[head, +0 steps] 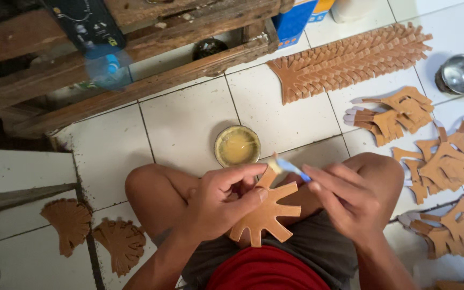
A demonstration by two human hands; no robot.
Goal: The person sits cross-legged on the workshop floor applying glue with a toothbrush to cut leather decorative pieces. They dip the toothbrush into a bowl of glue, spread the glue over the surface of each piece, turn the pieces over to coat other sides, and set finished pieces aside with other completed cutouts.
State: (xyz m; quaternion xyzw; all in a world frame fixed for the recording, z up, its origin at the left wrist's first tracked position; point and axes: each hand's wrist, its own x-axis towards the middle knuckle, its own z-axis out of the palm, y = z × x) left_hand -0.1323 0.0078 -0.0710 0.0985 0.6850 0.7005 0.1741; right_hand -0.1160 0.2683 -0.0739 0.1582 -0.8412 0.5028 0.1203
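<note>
Leather cutout: 1 held, 1 brush, 2 hands.

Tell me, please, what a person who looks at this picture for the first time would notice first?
First, the tan leather piece with spread strips, held by the left hand over the lap, while the right hand touches it with a small blue brush. Just beyond on the white tile floor stands a round tin of yellow glue, with piles of similar pieces at right.

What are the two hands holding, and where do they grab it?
The left hand pinches a tan leather cut-out near its middle. The right hand holds a small blue-handled brush by its handle.
</note>
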